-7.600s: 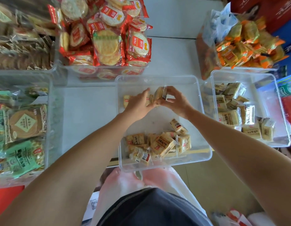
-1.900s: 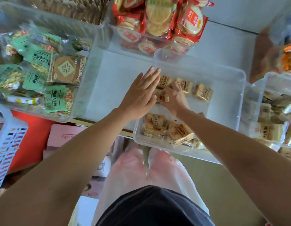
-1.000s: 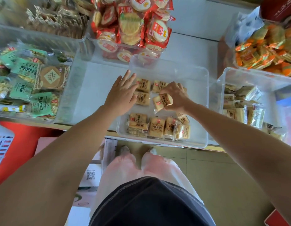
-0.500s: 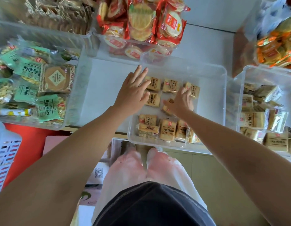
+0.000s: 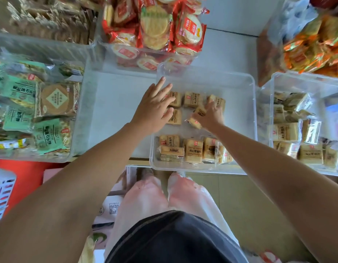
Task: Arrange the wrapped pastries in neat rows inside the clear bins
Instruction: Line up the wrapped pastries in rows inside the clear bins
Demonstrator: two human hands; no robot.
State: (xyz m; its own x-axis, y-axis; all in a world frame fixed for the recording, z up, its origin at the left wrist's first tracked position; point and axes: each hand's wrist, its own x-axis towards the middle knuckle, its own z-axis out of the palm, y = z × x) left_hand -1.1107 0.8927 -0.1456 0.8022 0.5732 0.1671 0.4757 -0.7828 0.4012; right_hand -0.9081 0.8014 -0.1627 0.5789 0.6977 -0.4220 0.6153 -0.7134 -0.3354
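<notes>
A clear bin (image 5: 238, 80) in front of me holds tan wrapped pastries. Three lie in a far row (image 5: 193, 99), with one below them at the left (image 5: 174, 117). A loose heap of several pastries (image 5: 192, 150) fills the near end. My left hand (image 5: 153, 105) rests flat with fingers spread over the left ends of both rows. My right hand (image 5: 209, 115) grips a tilted pastry (image 5: 197, 115) and holds it in the second row, just right of the one lying there.
A second clear bin (image 5: 297, 78) on the right holds more of the same pastries (image 5: 285, 131). Red rice-cracker packs (image 5: 154, 29) fill a bin behind, green snack packs (image 5: 31, 114) a bin at left, orange packs (image 5: 312, 44) at far right. A white basket (image 5: 1, 192) stands low left.
My right hand picked a pastry from the near heap and carried it to the second row, where it now lowers it. My left hand has stayed flat on the rows' left end.
</notes>
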